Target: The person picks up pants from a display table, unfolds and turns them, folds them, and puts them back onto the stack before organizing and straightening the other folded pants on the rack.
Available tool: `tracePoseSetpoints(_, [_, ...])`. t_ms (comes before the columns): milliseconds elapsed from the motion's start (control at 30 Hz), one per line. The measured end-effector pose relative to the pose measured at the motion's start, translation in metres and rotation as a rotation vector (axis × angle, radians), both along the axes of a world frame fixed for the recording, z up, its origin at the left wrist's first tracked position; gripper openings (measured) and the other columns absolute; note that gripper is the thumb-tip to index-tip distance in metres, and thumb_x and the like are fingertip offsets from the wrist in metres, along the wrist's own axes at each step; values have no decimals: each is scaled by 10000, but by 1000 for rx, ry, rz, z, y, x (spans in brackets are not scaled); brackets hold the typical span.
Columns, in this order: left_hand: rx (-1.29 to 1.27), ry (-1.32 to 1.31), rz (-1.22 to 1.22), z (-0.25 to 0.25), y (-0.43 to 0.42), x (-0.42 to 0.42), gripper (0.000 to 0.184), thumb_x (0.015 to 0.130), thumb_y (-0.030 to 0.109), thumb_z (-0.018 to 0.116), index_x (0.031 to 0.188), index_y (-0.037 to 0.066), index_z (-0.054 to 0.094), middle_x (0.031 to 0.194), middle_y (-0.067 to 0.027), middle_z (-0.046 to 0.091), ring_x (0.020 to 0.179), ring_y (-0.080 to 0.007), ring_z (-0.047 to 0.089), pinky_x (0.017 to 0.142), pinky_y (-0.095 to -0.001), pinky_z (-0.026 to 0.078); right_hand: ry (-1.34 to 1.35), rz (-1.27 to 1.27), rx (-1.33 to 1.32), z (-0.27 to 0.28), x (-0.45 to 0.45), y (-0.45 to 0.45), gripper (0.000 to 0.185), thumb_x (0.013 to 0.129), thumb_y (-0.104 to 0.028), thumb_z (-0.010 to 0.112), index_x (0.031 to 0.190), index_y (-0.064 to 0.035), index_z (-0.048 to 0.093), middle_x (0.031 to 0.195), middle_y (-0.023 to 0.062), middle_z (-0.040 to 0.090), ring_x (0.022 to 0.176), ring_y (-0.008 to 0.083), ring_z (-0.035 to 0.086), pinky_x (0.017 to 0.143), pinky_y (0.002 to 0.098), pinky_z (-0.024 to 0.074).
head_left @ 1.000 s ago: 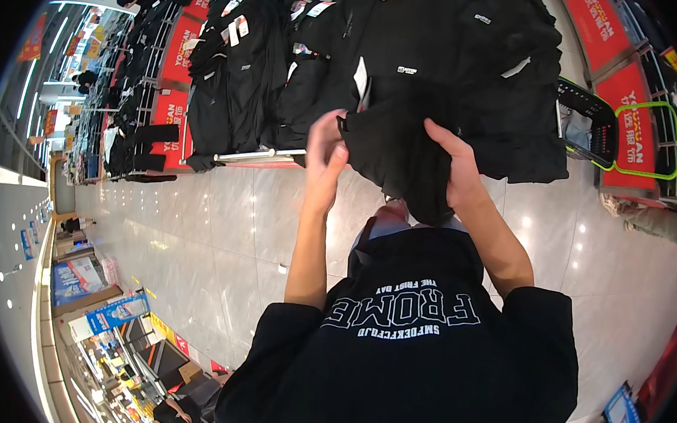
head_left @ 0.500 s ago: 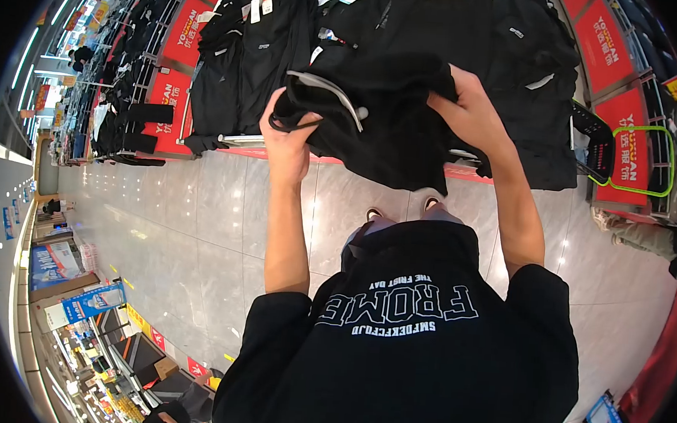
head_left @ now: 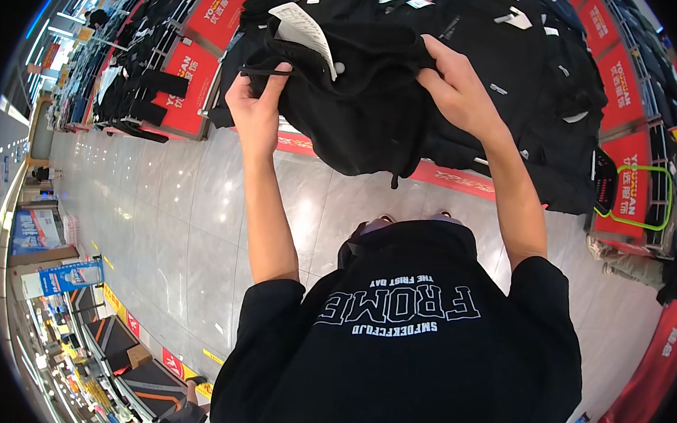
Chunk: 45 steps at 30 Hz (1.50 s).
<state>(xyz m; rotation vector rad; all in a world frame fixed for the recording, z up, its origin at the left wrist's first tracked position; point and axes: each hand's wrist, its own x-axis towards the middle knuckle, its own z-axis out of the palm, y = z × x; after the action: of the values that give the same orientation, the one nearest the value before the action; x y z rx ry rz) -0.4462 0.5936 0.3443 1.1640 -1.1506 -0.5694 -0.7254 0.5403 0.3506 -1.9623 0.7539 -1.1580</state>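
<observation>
A black cloth garment (head_left: 351,131) with a wide opening at the top is stretched between my hands, in front of the display table. My left hand (head_left: 255,109) is closed on its left edge, the thumb at a thin black cord. On the right, my right hand (head_left: 462,87) pinches the garment's upper edge. A white paper tag (head_left: 307,35) stands up out of the opening, and a small pale round piece (head_left: 339,68) sits beside the tag's lower end. From the bottom hem dangles a short dark end. The garment's exact kind cannot be made out.
Black clothes with tags cover the display table (head_left: 532,84) ahead. Red panels (head_left: 211,10) flank it. A black basket with a green handle (head_left: 648,225) is at its right. Clothing racks (head_left: 137,83) stand left. Another person's arm (head_left: 191,392) shows low at the left.
Both hands have moved left and slightly up with the garment. The white tag now shows its broad face, and the garment hangs more spread out. My view has turned a little.
</observation>
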Motion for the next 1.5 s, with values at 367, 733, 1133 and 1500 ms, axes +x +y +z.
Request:
tracePoseSetpoints(367, [17, -44, 256, -18, 49, 55, 196, 954, 149, 661, 988, -43, 682, 845, 41, 609, 778, -41, 506, 674, -215, 407, 236, 364, 233, -55, 92, 27, 1130, 651, -304, 873, 1510, 80, 247, 1490, 260, 391, 1422, 335, 355, 1173, 389, 271])
tracePoseSetpoints(733, [179, 16, 487, -28, 54, 92, 166, 824, 48, 762, 924, -9, 642, 779, 47, 564, 722, -48, 474, 655, -204, 392, -81, 534, 439, -102, 208, 68, 992, 681, -366, 903, 1418, 37, 375, 1236, 194, 575, 1142, 284, 585, 991, 360, 454])
tracePoseSetpoints(1133, [254, -204, 417, 4, -28, 240, 168, 825, 51, 755, 937, -14, 648, 800, 24, 602, 725, -55, 518, 662, -199, 413, -201, 577, 387, -76, 294, -61, 392, 933, -280, 664, 1113, 63, 607, 760, 242, 645, 717, 378, 667, 639, 379, 495])
tracePoseSetpoints(1500, [83, -388, 149, 62, -287, 396, 242, 935, 109, 656, 1121, -44, 634, 994, -71, 678, 865, -123, 622, 788, -264, 507, -371, 177, 207, -38, 440, -260, 457, 926, -322, 661, 1159, 64, 590, 939, 283, 660, 912, 435, 649, 752, 446, 508])
